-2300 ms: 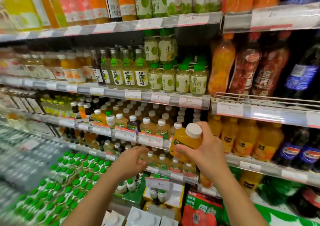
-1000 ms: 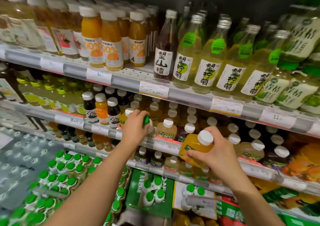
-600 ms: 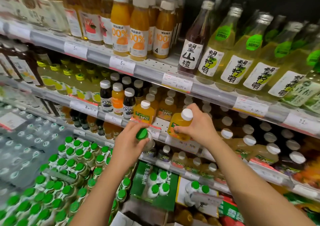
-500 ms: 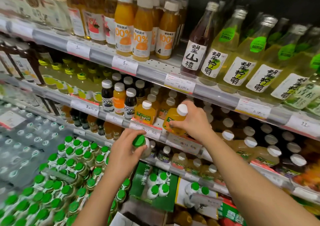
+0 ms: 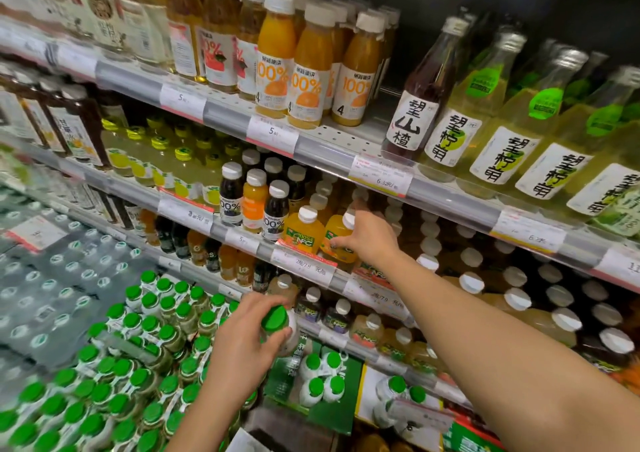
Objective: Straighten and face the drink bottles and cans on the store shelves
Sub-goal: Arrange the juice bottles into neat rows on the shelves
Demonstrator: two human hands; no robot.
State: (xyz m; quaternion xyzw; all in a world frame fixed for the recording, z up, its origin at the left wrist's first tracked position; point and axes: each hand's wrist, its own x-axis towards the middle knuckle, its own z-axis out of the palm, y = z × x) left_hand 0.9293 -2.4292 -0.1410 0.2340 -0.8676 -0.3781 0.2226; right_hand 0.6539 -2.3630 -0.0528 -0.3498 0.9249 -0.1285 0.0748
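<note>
Middle shelf (image 5: 304, 267): right hand (image 5: 369, 240) grips orange NFC juice bottle (image 5: 337, 242), left hand (image 5: 242, 344) holds green-capped bottle (image 5: 277, 328); probably light, slick plastic—grab mid-body.

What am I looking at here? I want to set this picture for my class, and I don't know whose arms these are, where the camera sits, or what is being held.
There is no machine: these are a person's two bare arms, seen from a wide-angle camera worn on the head and looking down at a shop's drink shelves. The right hand reaches to the middle shelf and grips a small orange juice bottle with a white cap, at the shelf's front edge beside a matching orange bottle. The left hand, lower down, holds a pale bottle with a green cap in front of the shelves. Below it stand many green-capped bottles.
</note>
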